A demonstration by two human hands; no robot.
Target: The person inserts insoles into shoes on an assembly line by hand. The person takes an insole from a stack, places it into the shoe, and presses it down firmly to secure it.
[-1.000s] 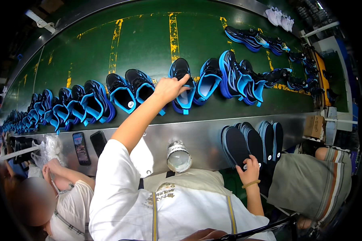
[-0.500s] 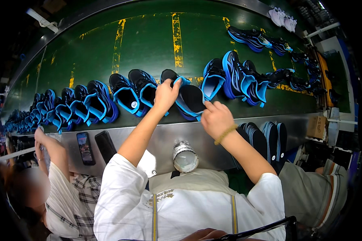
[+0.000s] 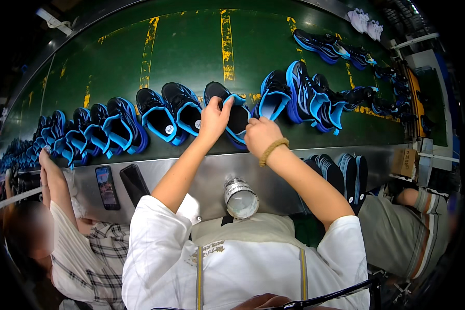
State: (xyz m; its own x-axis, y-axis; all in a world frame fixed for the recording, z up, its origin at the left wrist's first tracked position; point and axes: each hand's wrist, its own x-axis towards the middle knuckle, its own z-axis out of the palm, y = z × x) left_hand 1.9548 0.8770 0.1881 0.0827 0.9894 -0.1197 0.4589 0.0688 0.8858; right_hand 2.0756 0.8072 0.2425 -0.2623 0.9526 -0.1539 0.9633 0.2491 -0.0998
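Note:
A black and blue sports shoe (image 3: 215, 91) lies in front of me, toe away, its opening facing me. My left hand (image 3: 213, 121) is closed on it, thumb and fingers gripping the tongue and light-blue collar. At the right rim of the same opening, my right hand (image 3: 263, 137) is closed with the fingertips on the collar edge. A dark insole-like surface (image 3: 237, 120) shows inside the shoe; whether my right fingers also touch it is hidden. Similar shoes stand on both sides, the nearest being a left one (image 3: 180, 95) and a right one (image 3: 275, 95).
The green belt (image 3: 191, 46) has worn yellow lines. On the metal ledge (image 3: 212, 178) are two phones (image 3: 107, 187), a glue-smeared jar (image 3: 241, 199) and stacked insoles (image 3: 349, 178). A co-worker's arm (image 3: 59, 183) reaches in at left; another person (image 3: 395, 232) sits at right.
My right hand has moved left and closer to my left hand. The dark piece in the shoe's opening sits lower inside. My left hand keeps its grip; the shoes at left have shifted slightly leftward in view.

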